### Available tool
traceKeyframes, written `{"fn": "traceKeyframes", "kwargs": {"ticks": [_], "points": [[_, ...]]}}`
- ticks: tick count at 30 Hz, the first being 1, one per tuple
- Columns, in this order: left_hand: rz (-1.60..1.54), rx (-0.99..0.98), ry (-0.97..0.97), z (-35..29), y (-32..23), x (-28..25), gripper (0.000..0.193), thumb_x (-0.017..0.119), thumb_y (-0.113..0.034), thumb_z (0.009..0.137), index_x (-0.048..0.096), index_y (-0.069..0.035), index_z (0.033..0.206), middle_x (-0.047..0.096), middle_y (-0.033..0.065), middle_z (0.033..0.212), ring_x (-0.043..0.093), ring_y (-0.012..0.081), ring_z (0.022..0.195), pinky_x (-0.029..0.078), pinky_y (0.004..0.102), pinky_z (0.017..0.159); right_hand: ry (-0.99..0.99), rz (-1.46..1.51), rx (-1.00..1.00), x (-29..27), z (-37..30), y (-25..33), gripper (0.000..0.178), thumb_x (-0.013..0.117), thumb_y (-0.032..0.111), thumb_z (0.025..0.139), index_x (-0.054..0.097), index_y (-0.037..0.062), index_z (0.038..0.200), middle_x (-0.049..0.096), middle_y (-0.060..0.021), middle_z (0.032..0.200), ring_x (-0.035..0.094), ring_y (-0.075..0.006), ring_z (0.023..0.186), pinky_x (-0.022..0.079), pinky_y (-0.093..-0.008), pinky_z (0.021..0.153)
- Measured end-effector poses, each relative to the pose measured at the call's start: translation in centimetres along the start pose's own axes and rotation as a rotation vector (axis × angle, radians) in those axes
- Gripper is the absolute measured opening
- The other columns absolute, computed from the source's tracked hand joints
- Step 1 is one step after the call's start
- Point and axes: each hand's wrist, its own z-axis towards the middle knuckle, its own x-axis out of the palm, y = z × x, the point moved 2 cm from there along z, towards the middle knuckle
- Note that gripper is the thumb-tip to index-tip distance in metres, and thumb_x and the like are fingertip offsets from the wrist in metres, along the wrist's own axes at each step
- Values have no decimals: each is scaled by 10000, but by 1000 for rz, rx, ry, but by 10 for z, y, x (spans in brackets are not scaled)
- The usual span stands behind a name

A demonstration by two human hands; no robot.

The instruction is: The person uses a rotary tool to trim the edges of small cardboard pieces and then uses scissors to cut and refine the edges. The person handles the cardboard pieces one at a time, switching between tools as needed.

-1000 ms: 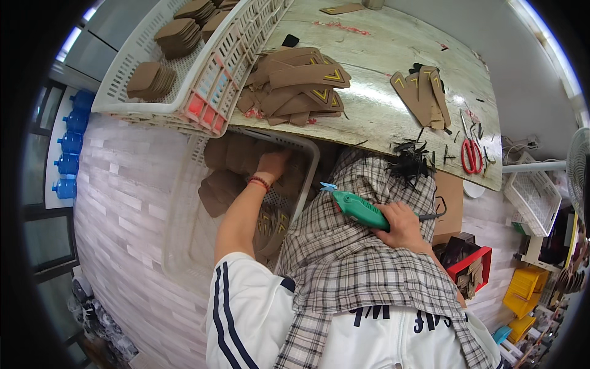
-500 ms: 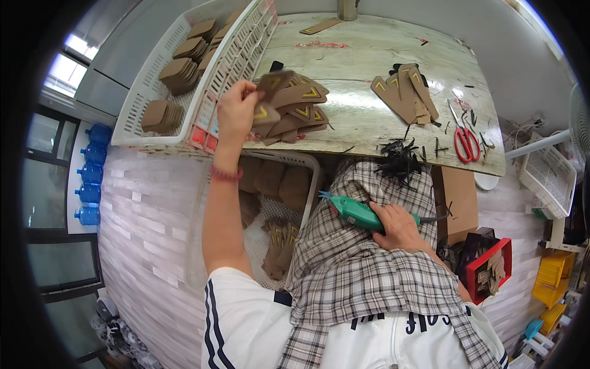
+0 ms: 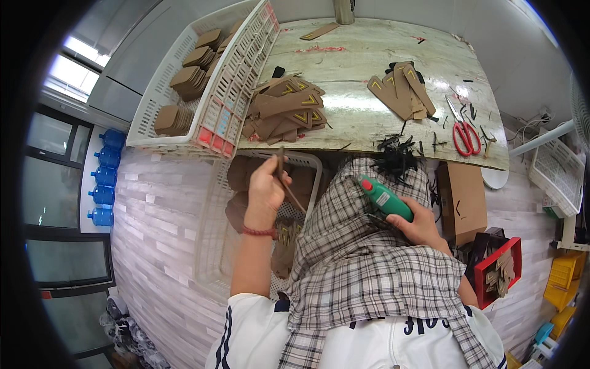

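Left hand (image 3: 265, 187) closed on one brown strap piece (image 3: 284, 178) over the floor basket (image 3: 212, 246), right hand (image 3: 421, 224) wrapped round green tool (image 3: 384, 198) on lap; many pieces in basket, finished stacks (image 3: 286, 111) on counter (image 3: 369, 67).

red scissors (image 3: 466, 136), blue water bottles (image 3: 104, 175)

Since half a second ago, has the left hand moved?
Yes. The left hand, holding a brown strip, has come back from the pile of brown pieces on the table toward the white basket below its edge.
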Motion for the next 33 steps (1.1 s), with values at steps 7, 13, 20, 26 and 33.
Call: {"fn": "traceKeyframes", "kwargs": {"ticks": [7,13,20,26,33], "points": [[-215,163,190,-27,23,63,68,551,-15,915,570,-15,981,654,93,967,626,183,869,501,336,852,7,352,-2,-24,-2,5,431,708,330,840,569,-1,1079,608,-46,842,551,-120,763,454,-281,686],[-213,179,209,-29,55,119,112,614,12,872,598,2,983,658,97,974,616,173,891,486,297,855,-164,560,-88,-29,-10,27,357,654,289,898,568,-3,1084,580,-4,766,506,-48,647,427,-208,580],[-160,207,306,-30,64,157,105,620,-6,872,628,13,975,675,103,961,639,181,882,498,301,843,-280,511,-85,-35,-22,27,381,648,281,905,575,-18,1129,581,0,732,509,-52,614,424,-214,551],[-125,248,276,-26,74,178,64,625,-39,880,627,-2,932,690,86,886,660,149,776,534,276,724,-323,548,-83,-39,-28,31,375,645,267,908,566,-18,1139,577,3,744,509,-51,624,429,-212,560],[-205,216,256,-26,84,197,63,671,-38,849,645,-3,895,686,76,832,648,121,682,537,238,604,-325,549,-70,-43,-25,28,350,630,253,918,566,-23,1124,582,-9,751,513,-55,633,437,-211,568]]}}
